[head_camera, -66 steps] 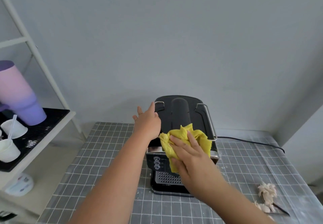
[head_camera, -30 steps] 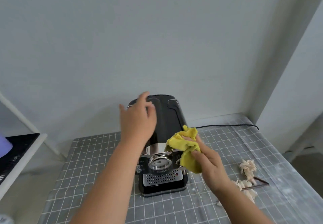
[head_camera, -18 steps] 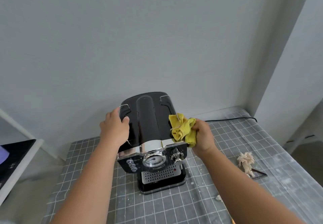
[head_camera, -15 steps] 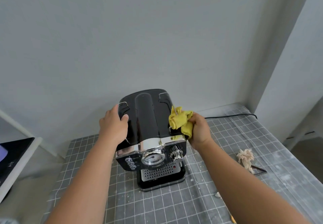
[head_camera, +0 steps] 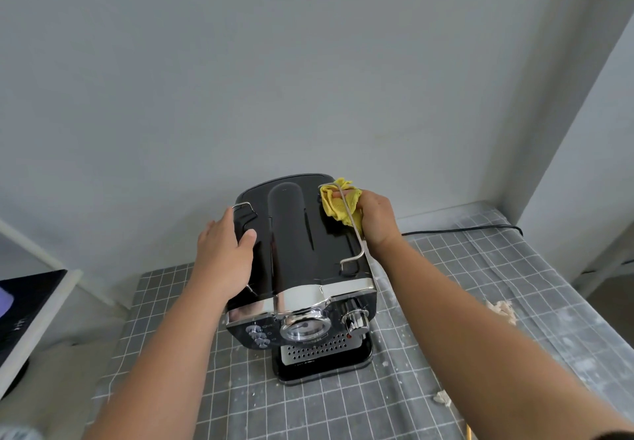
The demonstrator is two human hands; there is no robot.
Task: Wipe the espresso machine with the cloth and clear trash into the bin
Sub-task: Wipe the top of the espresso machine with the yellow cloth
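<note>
Hands: L hand (head_camera: 224,257) flat, fingers spread, pressing left top of espresso machine (head_camera: 302,281); R hand (head_camera: 375,220) bunching yellow cloth (head_camera: 339,208) at machine's rear right top corner.
Machine: mid table (head_camera: 497,268), nearer far edge, front facing me.
Snag risk: I see cloth round the wire rail (head_camera: 353,223); it could catch.
Slip risk: a hard push could slide the machine back if L hand eases.
Cord: cable (head_camera: 463,231) by R wrist, could get dragged.
Trash: scraps (head_camera: 502,309) near right edge, I'd say untouched; bin not in view.
</note>
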